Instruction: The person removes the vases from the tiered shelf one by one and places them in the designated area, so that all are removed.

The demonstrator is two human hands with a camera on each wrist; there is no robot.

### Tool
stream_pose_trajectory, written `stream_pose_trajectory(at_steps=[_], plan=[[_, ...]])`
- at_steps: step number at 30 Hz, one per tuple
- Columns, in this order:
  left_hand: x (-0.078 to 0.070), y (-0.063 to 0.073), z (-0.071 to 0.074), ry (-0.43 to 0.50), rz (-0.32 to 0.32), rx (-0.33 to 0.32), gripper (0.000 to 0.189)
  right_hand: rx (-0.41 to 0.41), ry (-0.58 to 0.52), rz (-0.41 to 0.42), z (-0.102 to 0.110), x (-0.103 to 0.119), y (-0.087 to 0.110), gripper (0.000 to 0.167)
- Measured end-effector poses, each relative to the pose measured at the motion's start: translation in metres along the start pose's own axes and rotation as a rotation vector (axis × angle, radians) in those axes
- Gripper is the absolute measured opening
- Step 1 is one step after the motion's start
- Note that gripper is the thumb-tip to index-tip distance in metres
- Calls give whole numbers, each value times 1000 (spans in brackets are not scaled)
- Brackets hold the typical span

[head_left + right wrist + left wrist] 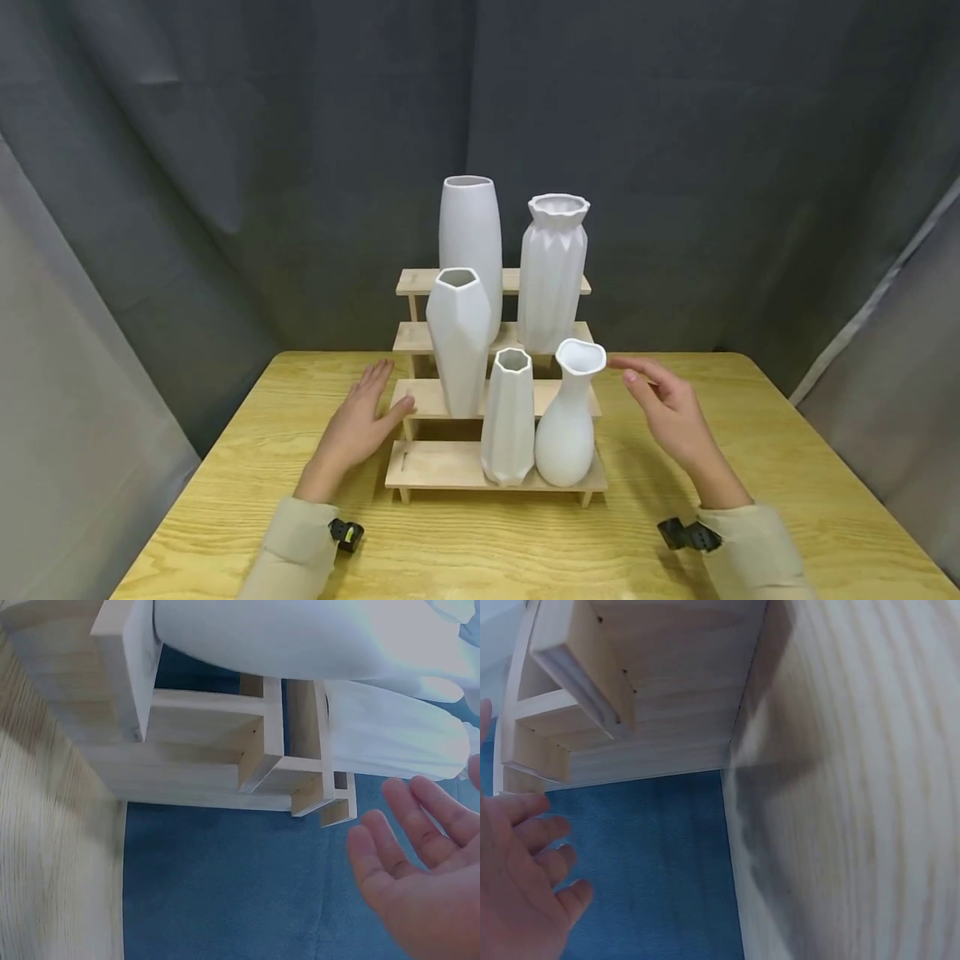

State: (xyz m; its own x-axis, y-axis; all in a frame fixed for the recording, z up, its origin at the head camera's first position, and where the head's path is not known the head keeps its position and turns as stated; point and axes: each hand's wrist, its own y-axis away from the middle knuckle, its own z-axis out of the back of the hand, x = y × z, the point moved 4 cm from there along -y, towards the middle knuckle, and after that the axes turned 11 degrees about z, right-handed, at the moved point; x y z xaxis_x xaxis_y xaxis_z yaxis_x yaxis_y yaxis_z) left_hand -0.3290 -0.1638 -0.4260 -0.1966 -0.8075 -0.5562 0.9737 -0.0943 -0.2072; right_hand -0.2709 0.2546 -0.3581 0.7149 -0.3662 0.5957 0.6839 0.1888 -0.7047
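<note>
A four-step wooden display stand (pixel 435 467) holds several white vases. On its lowest step stand a small ribbed vase (pixel 507 433) and a round-bellied vase (pixel 566 446) with a flared mouth. One step up is a faceted vase (pixel 459 342). Behind it, on the second step from the top, are a tall smooth vase (pixel 470 221) and a pleated vase (pixel 552 283). My left hand (pixel 360 421) is beside the stand's left side, fingers extended and holding nothing. My right hand (pixel 667 408) is empty too, its index fingertip close to the flared mouth in the head view.
The stand rests on a yellow wood-grain table (pixel 247 467). Dark grey curtain (pixel 337 167) hangs behind it, with lighter cloth panels (pixel 67 400) at the sides. The stand's top step (pixel 420 282) shows behind the tall vases.
</note>
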Motion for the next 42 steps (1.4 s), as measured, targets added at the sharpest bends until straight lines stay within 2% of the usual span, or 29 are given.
stream_pose_trajectory(at_steps=[7, 16, 22, 30, 38, 42], plan=[[1, -3, -2, 101, -3, -6, 83, -12, -109, -4, -2, 2, -1, 29], [0, -1, -9, 181, 12, 42, 83, 11, -100, -55, -6, 9, 2, 31], [1, -3, -11, 207, 8, 51, 81, 10, -114, -31, -10, 16, 1, 31], [4, -6, -14, 235, -8, 41, 76, 21, -194, 5, -19, 21, -4, 35], [6, -8, -18, 275, 10, 53, 74, 12, -249, 82, -27, 24, -8, 37], [7, -10, -21, 289, 23, 73, 76, 30, -239, 96, -32, 24, -9, 38]])
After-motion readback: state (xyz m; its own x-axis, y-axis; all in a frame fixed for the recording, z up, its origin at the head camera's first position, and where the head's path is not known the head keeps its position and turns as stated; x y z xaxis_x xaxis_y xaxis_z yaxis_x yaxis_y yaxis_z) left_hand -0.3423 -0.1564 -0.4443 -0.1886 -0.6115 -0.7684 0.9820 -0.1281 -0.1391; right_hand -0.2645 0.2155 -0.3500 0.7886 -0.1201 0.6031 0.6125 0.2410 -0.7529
